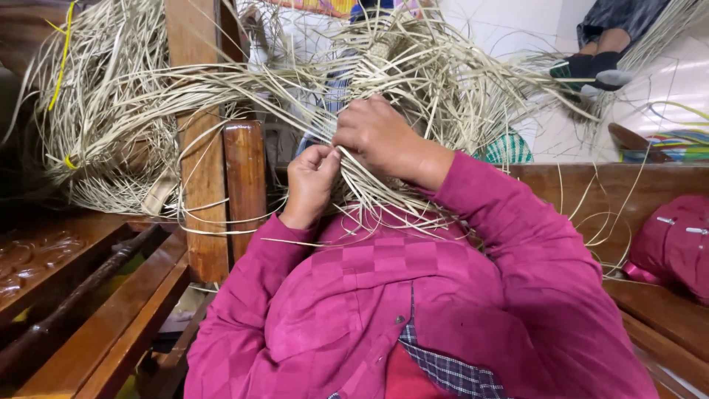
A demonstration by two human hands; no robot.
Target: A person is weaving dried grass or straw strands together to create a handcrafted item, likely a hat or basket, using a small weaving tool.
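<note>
A big tangle of pale dried straw strips (413,81) hangs in front of me, fanning out left and right. My left hand (310,181) pinches a few strips between thumb and fingers, just below the middle of the bundle. My right hand (380,137) is closed over the strips right beside it, a little higher, the two hands touching. Both arms wear magenta checked sleeves (509,222). Loose strip ends trail down over my chest.
A wooden post (196,140) and a dark wooden chair frame (111,295) stand at the left, with more straw (96,103) draped on them. A wooden bench back (628,185) runs at the right with a magenta bag (676,240). Another person's socked foot (591,68) shows at the top right.
</note>
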